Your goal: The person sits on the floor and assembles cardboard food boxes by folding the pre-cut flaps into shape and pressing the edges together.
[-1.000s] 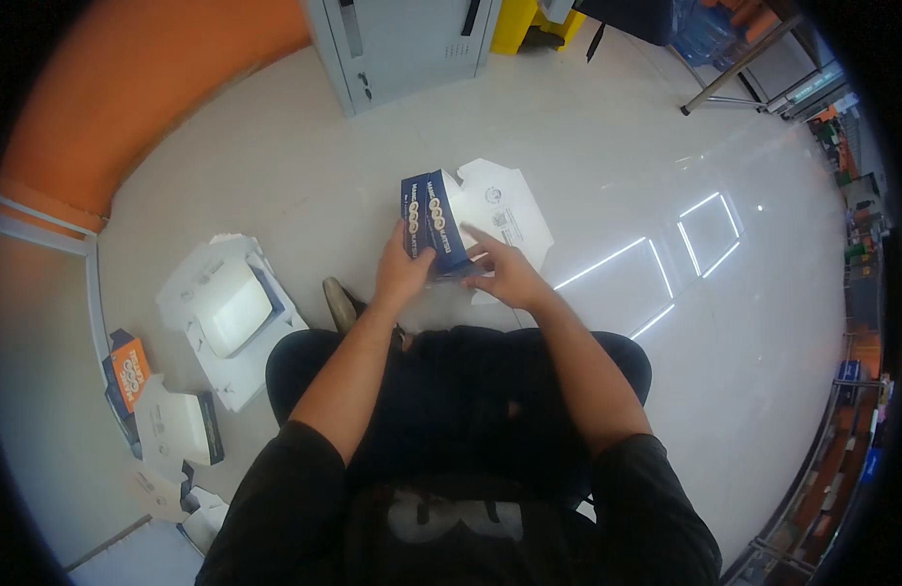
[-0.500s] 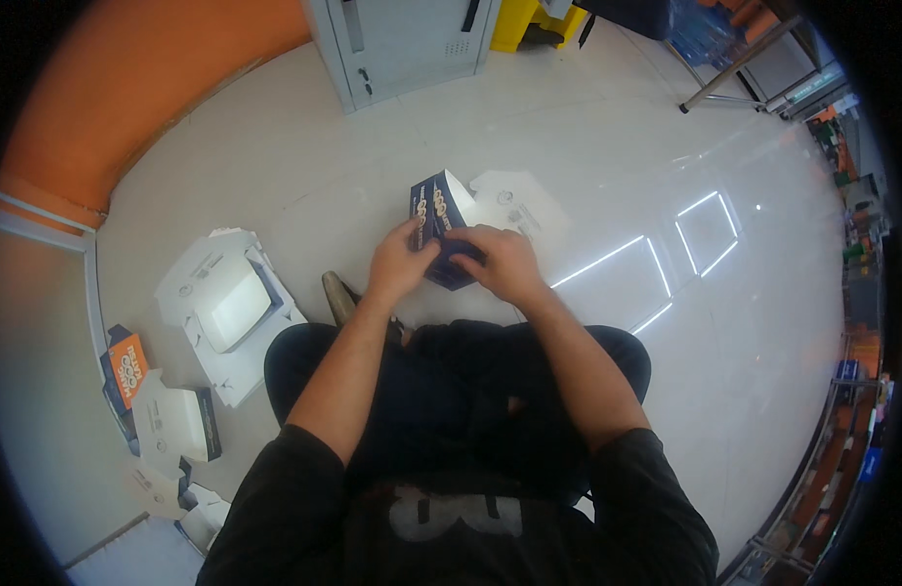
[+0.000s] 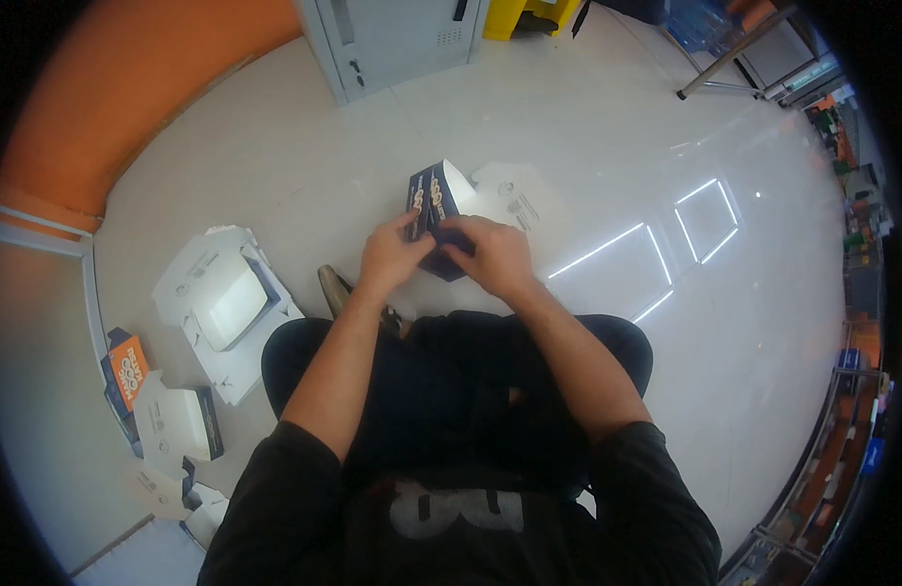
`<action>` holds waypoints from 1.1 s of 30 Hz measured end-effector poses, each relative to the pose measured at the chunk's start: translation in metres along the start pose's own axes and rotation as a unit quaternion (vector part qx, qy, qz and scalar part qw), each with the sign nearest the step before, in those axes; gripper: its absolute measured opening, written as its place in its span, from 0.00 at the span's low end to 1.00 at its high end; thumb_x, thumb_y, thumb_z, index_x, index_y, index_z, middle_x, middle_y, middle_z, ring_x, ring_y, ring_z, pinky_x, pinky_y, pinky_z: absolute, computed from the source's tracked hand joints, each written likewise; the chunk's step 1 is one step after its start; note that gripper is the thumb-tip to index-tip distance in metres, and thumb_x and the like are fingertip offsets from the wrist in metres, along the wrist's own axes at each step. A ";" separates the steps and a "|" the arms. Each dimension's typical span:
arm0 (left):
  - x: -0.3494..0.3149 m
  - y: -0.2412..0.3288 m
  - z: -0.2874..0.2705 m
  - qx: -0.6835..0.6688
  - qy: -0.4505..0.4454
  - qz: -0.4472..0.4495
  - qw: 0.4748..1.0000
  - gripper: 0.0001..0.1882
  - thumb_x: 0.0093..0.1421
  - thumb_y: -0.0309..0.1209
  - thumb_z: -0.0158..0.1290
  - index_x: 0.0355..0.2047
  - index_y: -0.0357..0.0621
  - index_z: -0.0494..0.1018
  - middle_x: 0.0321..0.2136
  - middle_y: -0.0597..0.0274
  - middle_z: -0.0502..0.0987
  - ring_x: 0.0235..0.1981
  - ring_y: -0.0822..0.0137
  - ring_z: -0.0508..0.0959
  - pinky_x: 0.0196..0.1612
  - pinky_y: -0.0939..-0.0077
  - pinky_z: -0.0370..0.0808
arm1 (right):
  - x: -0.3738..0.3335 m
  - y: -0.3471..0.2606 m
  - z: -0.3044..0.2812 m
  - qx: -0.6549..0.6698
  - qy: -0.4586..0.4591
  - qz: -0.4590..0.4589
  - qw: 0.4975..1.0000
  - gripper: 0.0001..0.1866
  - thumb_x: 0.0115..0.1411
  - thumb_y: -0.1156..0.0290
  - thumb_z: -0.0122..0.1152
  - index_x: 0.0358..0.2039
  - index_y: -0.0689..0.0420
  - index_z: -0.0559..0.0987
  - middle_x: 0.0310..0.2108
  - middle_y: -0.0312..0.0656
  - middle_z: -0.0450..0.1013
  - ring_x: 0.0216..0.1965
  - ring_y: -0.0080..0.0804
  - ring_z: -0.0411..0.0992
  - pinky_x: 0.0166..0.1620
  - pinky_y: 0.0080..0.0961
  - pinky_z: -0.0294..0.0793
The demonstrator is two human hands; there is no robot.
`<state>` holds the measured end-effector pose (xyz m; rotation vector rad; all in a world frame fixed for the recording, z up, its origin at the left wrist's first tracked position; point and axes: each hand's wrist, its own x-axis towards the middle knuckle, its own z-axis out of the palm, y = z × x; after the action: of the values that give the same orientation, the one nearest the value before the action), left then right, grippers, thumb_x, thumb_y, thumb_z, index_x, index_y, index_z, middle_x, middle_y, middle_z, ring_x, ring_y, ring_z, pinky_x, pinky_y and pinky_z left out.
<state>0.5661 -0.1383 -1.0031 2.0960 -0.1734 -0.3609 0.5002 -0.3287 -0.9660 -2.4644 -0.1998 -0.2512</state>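
Observation:
A dark blue cardboard box [image 3: 432,188] with pale printing and a white inside is in front of me, its white lid flap [image 3: 517,200] spread out to the right. My left hand [image 3: 390,256] grips the box's left side, fingers on the printed panel and thumb pressed near the middle. From the right, my right hand [image 3: 495,256] grips the near corner, its thumb and fingers curled over the blue panels. Both thumbs almost meet on the box. The fingers hide part of its near end.
White flattened cartons with a part-folded one [image 3: 231,308] lie on the floor to my left. Further left are more blue-and-white boxes [image 3: 177,420] and an orange-printed one [image 3: 126,371]. A grey metal cabinet [image 3: 392,44] stands ahead, a metal-legged table [image 3: 734,59] far right, shelves [image 3: 841,420] at the right edge.
The view has shifted slightly. Both hands stay on the box, with my right fingers moved a little over its near corner.

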 end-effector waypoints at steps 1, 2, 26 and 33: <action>0.000 0.002 0.001 -0.014 -0.011 -0.022 1.000 0.33 0.54 0.39 0.62 0.60 0.40 0.76 0.48 0.43 0.83 0.46 0.57 0.85 0.52 0.67 0.77 | -0.001 0.000 0.000 -0.001 0.013 -0.005 1.000 0.16 0.57 0.64 0.71 0.46 0.45 0.83 0.38 0.38 0.83 0.36 0.43 0.81 0.38 0.38 0.79; -0.002 0.004 0.001 -0.014 -0.014 -0.022 1.000 0.33 0.54 0.39 0.62 0.60 0.40 0.76 0.48 0.43 0.83 0.46 0.57 0.85 0.52 0.67 0.77 | -0.002 0.000 0.000 -0.002 0.025 -0.010 1.000 0.16 0.57 0.63 0.71 0.46 0.45 0.83 0.37 0.38 0.83 0.35 0.42 0.81 0.38 0.38 0.79; -0.008 -0.003 0.017 0.043 0.083 0.039 0.995 0.30 0.59 0.40 0.59 0.62 0.44 0.75 0.58 0.47 0.78 0.58 0.52 0.79 0.60 0.65 0.74 | 0.001 -0.007 0.023 -0.033 0.085 0.021 0.996 0.16 0.55 0.61 0.73 0.45 0.43 0.84 0.35 0.38 0.83 0.30 0.42 0.81 0.34 0.37 0.79; -0.028 0.037 -0.009 -0.052 0.047 0.177 0.982 0.25 0.61 0.36 0.62 0.57 0.41 0.77 0.56 0.48 0.79 0.56 0.50 0.79 0.58 0.65 0.75 | 0.013 -0.002 -0.027 0.297 0.065 0.157 0.939 0.14 0.59 0.68 0.72 0.43 0.60 0.85 0.32 0.47 0.83 0.31 0.33 0.81 0.36 0.29 0.79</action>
<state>0.5429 -0.1431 -0.9616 1.9276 -0.4542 -0.0542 0.5089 -0.3427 -0.9402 -1.8343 0.1591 -0.1788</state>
